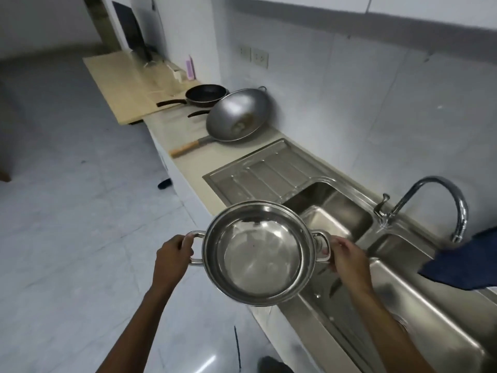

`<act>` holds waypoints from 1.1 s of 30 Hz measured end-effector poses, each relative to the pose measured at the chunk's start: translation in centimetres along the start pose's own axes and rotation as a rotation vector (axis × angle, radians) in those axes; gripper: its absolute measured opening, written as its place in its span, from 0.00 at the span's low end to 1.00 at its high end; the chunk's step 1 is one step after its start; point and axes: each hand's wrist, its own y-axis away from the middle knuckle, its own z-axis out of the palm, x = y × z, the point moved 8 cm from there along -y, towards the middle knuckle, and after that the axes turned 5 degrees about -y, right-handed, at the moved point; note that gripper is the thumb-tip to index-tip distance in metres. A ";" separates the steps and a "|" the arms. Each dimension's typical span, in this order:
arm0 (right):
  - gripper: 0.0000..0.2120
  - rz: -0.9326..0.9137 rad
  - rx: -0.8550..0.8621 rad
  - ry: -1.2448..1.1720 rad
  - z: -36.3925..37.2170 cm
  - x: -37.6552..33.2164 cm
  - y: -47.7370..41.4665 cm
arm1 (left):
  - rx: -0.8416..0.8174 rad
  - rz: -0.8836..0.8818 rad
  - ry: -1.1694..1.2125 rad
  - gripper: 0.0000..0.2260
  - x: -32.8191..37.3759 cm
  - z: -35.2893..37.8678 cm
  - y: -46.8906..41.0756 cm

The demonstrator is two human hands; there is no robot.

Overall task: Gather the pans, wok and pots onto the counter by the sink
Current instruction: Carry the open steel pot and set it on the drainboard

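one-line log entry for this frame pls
holding: round stainless steel pot | left hand + right hand: on side handles | on counter: grey metal wok, black frying pan

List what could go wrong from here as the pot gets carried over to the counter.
1. The pot hangs over the counter edge and floor, held only by its two small side handles in the left hand and right hand; a slip could drop it.
2. The wok leans against the wall; a bump while setting down may tip it.
3. Its wooden handle juts into the free counter space.
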 end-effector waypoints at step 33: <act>0.23 0.222 0.427 -0.046 10.2 -2.5 -35.5 | -0.926 -0.186 0.616 0.20 18.7 27.6 -47.4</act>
